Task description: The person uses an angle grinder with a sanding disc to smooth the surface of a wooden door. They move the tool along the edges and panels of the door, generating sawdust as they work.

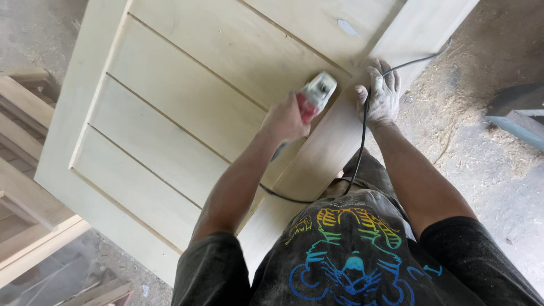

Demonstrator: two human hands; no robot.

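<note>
A pale wooden door panel (170, 113) with grooved horizontal boards lies flat in front of me. My left hand (285, 120) grips a red and grey power sander (315, 95) pressed on the panel near its right stile. My right hand (381, 93), dusted white, rests flat on the stile, fingers spread, touching the sander's black cord (362, 136). The cord runs from the right edge, under my right hand, down past my waist and back up to the tool.
Stacked wooden frames (25, 147) lie at the left. The concrete floor (487, 158) at the right is covered in sawdust, and a grey metal piece (518, 122) sits at the far right edge.
</note>
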